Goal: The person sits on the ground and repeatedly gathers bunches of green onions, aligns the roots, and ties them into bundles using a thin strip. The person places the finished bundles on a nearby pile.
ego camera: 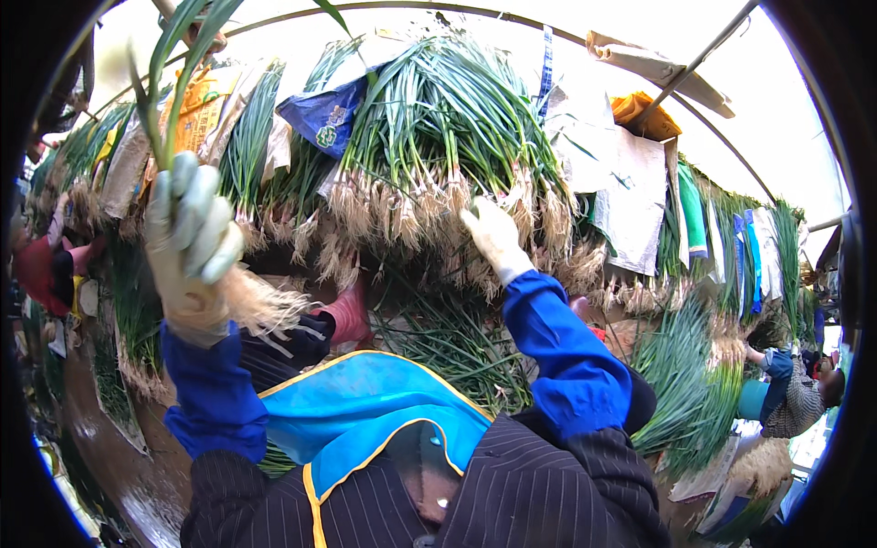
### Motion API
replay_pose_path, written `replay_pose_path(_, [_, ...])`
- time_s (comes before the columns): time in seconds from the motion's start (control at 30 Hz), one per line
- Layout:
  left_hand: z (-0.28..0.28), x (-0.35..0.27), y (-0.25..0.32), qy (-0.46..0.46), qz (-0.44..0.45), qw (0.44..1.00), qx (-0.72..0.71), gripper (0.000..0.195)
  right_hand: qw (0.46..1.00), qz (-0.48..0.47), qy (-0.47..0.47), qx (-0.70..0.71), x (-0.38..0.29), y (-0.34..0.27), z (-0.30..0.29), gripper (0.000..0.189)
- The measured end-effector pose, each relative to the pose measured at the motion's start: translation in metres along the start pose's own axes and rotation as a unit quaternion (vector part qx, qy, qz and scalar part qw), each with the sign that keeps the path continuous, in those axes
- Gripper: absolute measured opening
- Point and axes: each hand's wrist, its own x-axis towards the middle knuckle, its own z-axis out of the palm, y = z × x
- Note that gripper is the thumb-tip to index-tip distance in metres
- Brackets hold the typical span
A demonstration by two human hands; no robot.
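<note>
My left hand (pixel 195 233), in a pale glove, is raised at the left and closed around green garlic stalks (pixel 170 130). Their flat leaves point up, and a tuft of pale roots (pixel 264 301) hangs out below the fist. My gloved right hand (pixel 495 233) reaches up to the large heap of green garlic (pixel 438 116) in front of me. Its fingertips are among the root ends, touching them; whether they grip a stalk is hidden. Long green leaves lie over the top of the heap, with bulbs and roots facing me.
Loose green leaves (pixel 459 349) lie below the heap. A blue sack (pixel 327 118) and a white sack (pixel 634 198) drape over the row. More garlic bundles (pixel 699 377) stand at the right. Co-workers are at the far left (pixel 44 267) and far right (pixel 798 401). A blue apron (pixel 370 397) covers my lap.
</note>
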Motion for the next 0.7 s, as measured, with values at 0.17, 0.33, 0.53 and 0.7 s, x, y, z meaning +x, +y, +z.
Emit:
replay_pose_path(0.17, [-0.058,0.034,-0.082,0.17,-0.097,0.98,0.036,0.018,0.985,0.122,0.06,0.103,0.112,-0.014,0.031,0.039])
replay_pose_path(0.33, [-0.142,0.046,-0.169,0.309,-0.237,0.902,0.188,0.026,0.915,0.191,-0.079,0.346,0.097,-0.04,0.002,0.027])
replay_pose_path(0.53, [-0.188,0.032,-0.265,0.263,-0.262,0.919,0.131,0.027,0.952,0.04,-0.135,0.27,0.021,-0.053,0.001,0.018])
replay_pose_path(0.7, [-0.193,0.025,-0.277,0.259,-0.294,0.912,0.123,0.018,0.996,0.034,-0.064,-0.048,0.013,-0.023,-0.037,0.026])
